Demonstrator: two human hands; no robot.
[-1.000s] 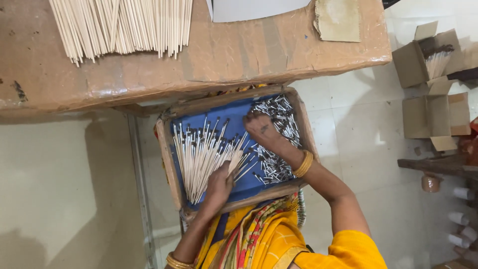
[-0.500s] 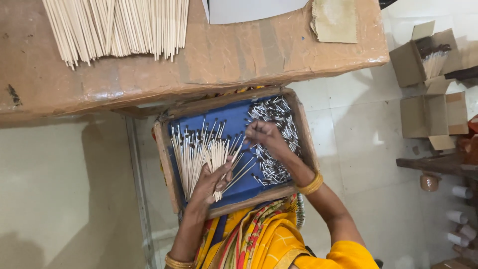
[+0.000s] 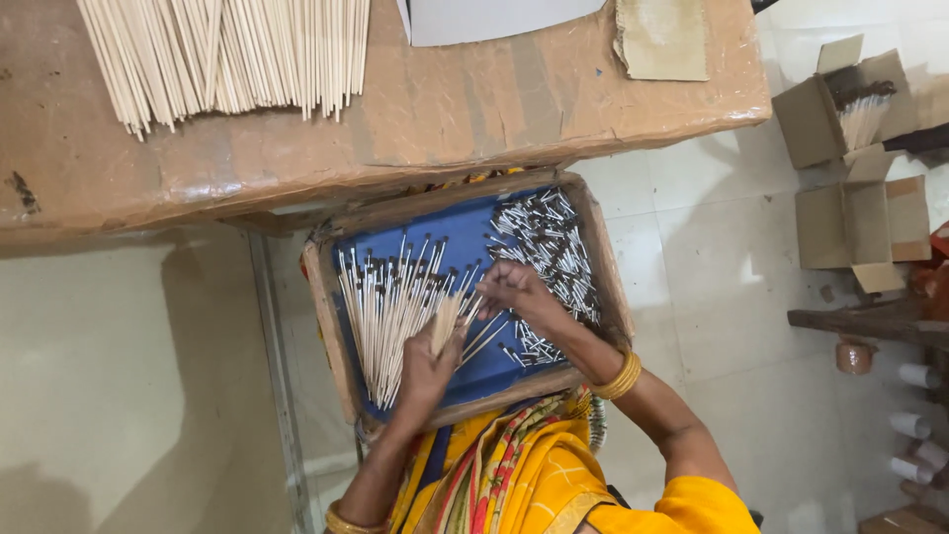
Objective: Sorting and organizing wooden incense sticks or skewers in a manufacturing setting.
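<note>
A shallow wooden tray [image 3: 326,326] with a blue lining rests on my lap. Long pale sticks with dark tips [image 3: 381,307] lie fanned across its left half. A heap of short dark-tipped pieces [image 3: 552,247] fills the right side. My left hand [image 3: 430,361] grips a small bunch of the long sticks near their lower ends. My right hand [image 3: 514,292] is at the tray's middle, fingers pinched on a few sticks beside the bunch.
A brown table [image 3: 474,109] stands above the tray with a large bundle of plain sticks [image 3: 227,54], grey card [image 3: 494,15] and a cardboard piece [image 3: 660,40]. Open cardboard boxes [image 3: 850,148] sit on the tiled floor at right.
My right hand has moved from the heap of short pieces leftwards to the tray's middle. My left hand has lifted a bunch of long sticks.
</note>
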